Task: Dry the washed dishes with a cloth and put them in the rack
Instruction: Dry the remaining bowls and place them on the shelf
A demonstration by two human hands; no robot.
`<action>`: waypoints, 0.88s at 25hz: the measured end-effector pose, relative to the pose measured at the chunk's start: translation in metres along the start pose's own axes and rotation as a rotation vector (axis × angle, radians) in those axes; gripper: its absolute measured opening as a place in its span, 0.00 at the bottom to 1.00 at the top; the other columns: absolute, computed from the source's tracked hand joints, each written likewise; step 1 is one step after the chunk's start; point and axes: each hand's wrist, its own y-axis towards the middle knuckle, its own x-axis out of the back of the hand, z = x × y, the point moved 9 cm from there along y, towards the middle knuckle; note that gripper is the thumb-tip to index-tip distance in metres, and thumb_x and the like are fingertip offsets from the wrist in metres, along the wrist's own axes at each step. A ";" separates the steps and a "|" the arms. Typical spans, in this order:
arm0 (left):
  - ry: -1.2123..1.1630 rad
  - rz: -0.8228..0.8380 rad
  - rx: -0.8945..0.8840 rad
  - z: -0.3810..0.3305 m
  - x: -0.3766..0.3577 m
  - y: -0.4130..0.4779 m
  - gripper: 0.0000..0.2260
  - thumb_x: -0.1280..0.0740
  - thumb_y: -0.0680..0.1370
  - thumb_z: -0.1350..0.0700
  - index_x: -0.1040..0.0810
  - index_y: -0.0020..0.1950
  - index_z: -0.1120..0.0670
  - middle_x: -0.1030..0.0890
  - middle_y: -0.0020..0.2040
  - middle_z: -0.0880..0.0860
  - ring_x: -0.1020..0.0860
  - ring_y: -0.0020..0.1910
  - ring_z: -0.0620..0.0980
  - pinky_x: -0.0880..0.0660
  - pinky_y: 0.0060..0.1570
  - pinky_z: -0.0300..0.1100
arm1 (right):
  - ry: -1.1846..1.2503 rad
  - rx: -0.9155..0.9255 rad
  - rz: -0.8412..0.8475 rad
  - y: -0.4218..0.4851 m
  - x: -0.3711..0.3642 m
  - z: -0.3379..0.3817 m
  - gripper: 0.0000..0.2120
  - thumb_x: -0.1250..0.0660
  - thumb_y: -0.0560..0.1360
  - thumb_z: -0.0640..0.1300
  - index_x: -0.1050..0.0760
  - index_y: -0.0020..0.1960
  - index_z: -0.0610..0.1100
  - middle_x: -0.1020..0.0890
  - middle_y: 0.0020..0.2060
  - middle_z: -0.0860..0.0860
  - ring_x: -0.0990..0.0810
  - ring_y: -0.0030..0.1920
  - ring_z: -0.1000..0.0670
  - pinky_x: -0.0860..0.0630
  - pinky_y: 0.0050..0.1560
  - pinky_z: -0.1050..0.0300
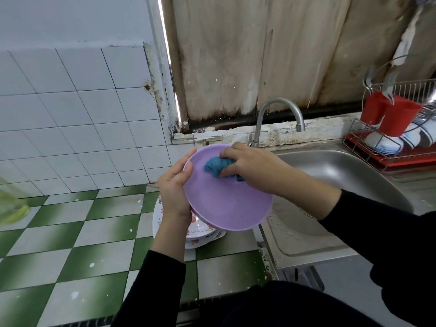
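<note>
– Where is the plate?
– A purple plate (226, 201) is held up, tilted, over the seam where the tiled counter (82, 244) meets the sink (342, 171). Its lower rim hangs above a stack (200, 234) of white dishes on the counter.
– And the hands?
– The left hand (174, 185) grips the plate's left rim, thumb on the inner face, fingers curled behind. The right hand (250, 165) has its fingers curled round a bunched blue cloth (215, 165), pressing it on the plate's upper inside, near the far rim.
– What is close by?
– The tap (278, 107) arches just behind the plate, spout over the sink. The rack (377, 159) stands well to the right, past the sink's far edge. It holds two red cups (398, 114) with forks (388, 88) above them, and white bowls (387, 142) on edge below.
– Any room to move?
– The sink's basin spans the stretch between plate and rack. Leftward, green-and-white counter runs to the tiled wall (70, 114).
</note>
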 end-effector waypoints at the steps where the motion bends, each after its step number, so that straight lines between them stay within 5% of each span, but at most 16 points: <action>1: -0.007 -0.019 -0.021 -0.004 0.002 0.000 0.13 0.37 0.77 0.65 0.22 0.60 0.59 0.15 0.46 0.53 0.17 0.44 0.51 0.21 0.42 0.41 | -0.017 0.003 0.026 0.000 -0.005 0.002 0.21 0.38 0.78 0.39 0.27 0.68 0.57 0.31 0.66 0.51 0.34 0.64 0.47 0.23 0.49 0.49; 6: 0.040 -0.113 -0.103 -0.009 0.009 -0.004 0.11 0.39 0.79 0.65 0.20 0.55 0.53 0.17 0.51 0.54 0.20 0.51 0.52 0.22 0.44 0.38 | 0.492 0.043 0.319 -0.021 -0.026 0.043 0.20 0.35 0.76 0.38 0.23 0.64 0.56 0.19 0.57 0.51 0.23 0.54 0.50 0.25 0.55 0.54; 8: 0.025 -0.092 -0.062 0.000 0.000 -0.011 0.11 0.40 0.79 0.65 0.19 0.53 0.54 0.17 0.50 0.52 0.19 0.47 0.48 0.22 0.41 0.37 | 0.737 -0.031 0.182 -0.021 -0.018 0.051 0.19 0.34 0.76 0.38 0.22 0.63 0.54 0.18 0.56 0.51 0.23 0.53 0.51 0.26 0.56 0.57; 12: -0.079 -0.037 -0.012 0.010 -0.014 -0.013 0.13 0.42 0.80 0.64 0.20 0.56 0.55 0.18 0.55 0.58 0.18 0.51 0.54 0.21 0.44 0.41 | 1.390 -0.517 -0.314 -0.017 -0.019 0.017 0.18 0.29 0.73 0.35 0.19 0.60 0.49 0.18 0.53 0.50 0.20 0.52 0.53 0.22 0.59 0.55; 16: -0.075 -0.003 -0.043 0.009 -0.025 -0.016 0.13 0.42 0.79 0.65 0.19 0.54 0.55 0.18 0.55 0.57 0.18 0.52 0.52 0.22 0.46 0.38 | 1.592 -0.734 -0.652 -0.028 -0.028 -0.014 0.16 0.29 0.73 0.33 0.21 0.53 0.51 0.19 0.50 0.54 0.21 0.52 0.53 0.21 0.56 0.58; 19: -0.080 0.003 -0.031 0.011 -0.025 -0.015 0.13 0.42 0.79 0.64 0.19 0.56 0.55 0.17 0.54 0.58 0.18 0.51 0.55 0.20 0.46 0.43 | 1.603 -0.429 -0.352 -0.018 -0.024 0.007 0.19 0.31 0.73 0.30 0.22 0.52 0.53 0.19 0.49 0.55 0.20 0.52 0.54 0.20 0.52 0.61; 22: -0.120 -0.029 -0.018 0.009 -0.015 -0.005 0.11 0.39 0.78 0.62 0.20 0.57 0.57 0.16 0.52 0.56 0.18 0.50 0.55 0.20 0.47 0.45 | 1.352 -0.101 -0.025 -0.021 -0.010 0.027 0.21 0.34 0.71 0.27 0.20 0.51 0.53 0.17 0.50 0.51 0.18 0.49 0.55 0.21 0.50 0.65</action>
